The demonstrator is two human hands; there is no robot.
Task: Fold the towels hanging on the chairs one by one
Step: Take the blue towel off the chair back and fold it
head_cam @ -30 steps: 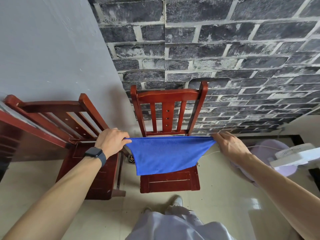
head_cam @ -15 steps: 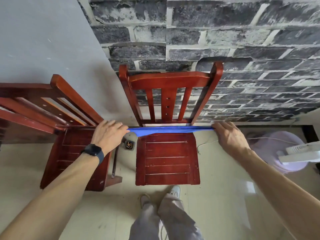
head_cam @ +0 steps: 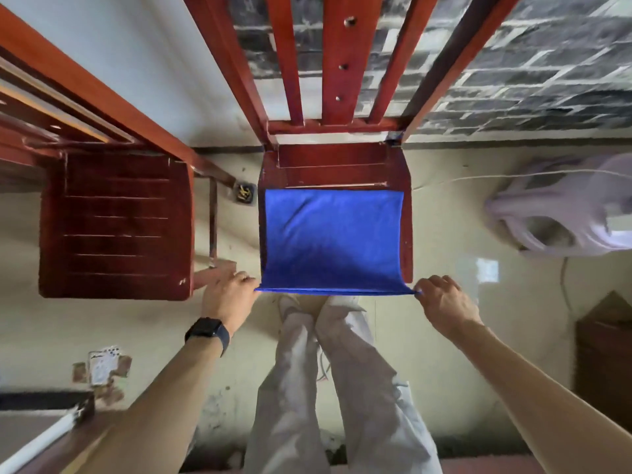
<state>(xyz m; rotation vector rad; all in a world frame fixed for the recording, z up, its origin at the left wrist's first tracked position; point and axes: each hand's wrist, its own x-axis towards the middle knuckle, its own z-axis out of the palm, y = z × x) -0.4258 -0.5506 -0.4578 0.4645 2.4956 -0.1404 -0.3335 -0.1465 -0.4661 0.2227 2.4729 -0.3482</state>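
A blue towel (head_cam: 331, 241) lies spread over the seat of the middle red wooden chair (head_cam: 335, 162), its far edge on the seat and its near edge lifted off the seat's front. My left hand (head_cam: 227, 295), with a black watch on the wrist, pinches the towel's near left corner. My right hand (head_cam: 444, 301) pinches the near right corner. The near edge is pulled taut between the two hands.
A second red chair (head_cam: 113, 224) stands close on the left. A lilac fan base (head_cam: 564, 213) with a white cord sits on the floor at the right. My legs and shoes (head_cam: 328, 371) stand just before the middle chair. A dark wooden piece (head_cam: 605, 357) is at right.
The view has tilted down and closer over the chair. The towel, held stretched level above the seat before, now lies laid out on the seat, with both hands drawn back to the front edge.
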